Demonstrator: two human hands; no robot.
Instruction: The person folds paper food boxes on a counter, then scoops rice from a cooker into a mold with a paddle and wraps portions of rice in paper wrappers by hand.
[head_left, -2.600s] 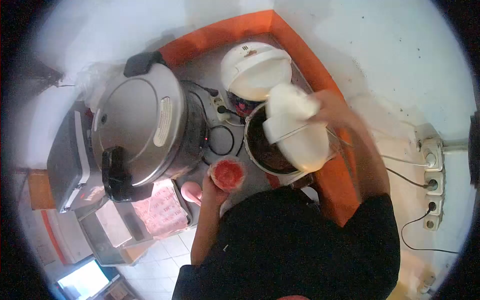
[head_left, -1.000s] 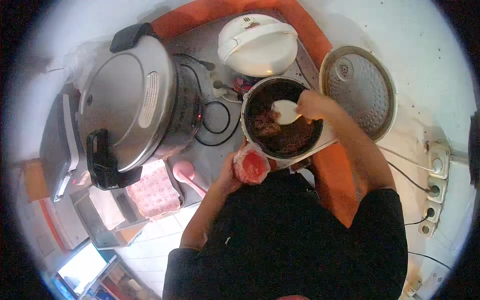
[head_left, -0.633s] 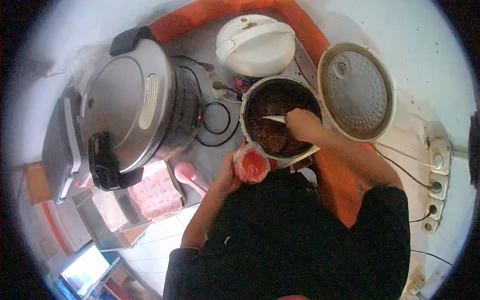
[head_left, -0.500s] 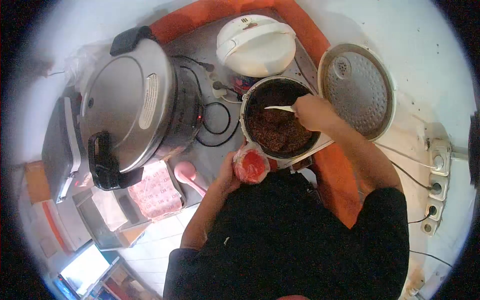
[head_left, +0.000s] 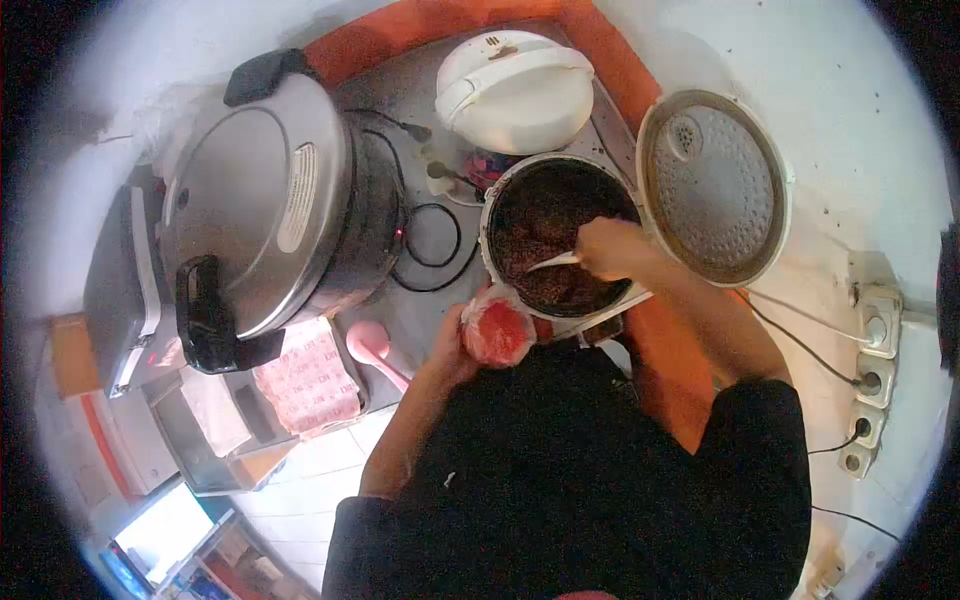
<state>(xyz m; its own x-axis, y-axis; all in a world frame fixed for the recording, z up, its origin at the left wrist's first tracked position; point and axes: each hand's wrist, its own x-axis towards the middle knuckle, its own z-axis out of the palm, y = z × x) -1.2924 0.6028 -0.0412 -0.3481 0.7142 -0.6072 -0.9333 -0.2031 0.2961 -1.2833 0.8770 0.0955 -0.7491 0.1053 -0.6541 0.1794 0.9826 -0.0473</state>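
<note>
An open rice cooker (head_left: 487, 232) holds dark reddish-brown grains (head_left: 540, 230). Over its right part, my right hand (head_left: 608, 250) is closed round a white paddle (head_left: 553, 261), whose edge points left and down into the grains. My left hand (head_left: 455, 343) grips a red bowl (head_left: 500, 332) lined with clear plastic, just below the cooker's front rim. Little can be made out inside the bowl but its red bottom. The cooker's raised lid (head_left: 715, 190) leans back to the right with its dimpled metal inside showing.
A large steel cooker (head_left: 250, 210) with black handles stands at left. Behind the open cooker is a closed white one (head_left: 515, 95). A pink ladle (head_left: 368, 343) and pink printed paper (head_left: 305, 380) lie at lower left. Cables (head_left: 435, 235) run between the cookers; wall sockets (head_left: 872, 380) are at right.
The cooker's lid has swung open to the right. My right hand has gone into the pot with the paddle and shifted about over the grains. My left hand brought the red bowl to the rim.
</note>
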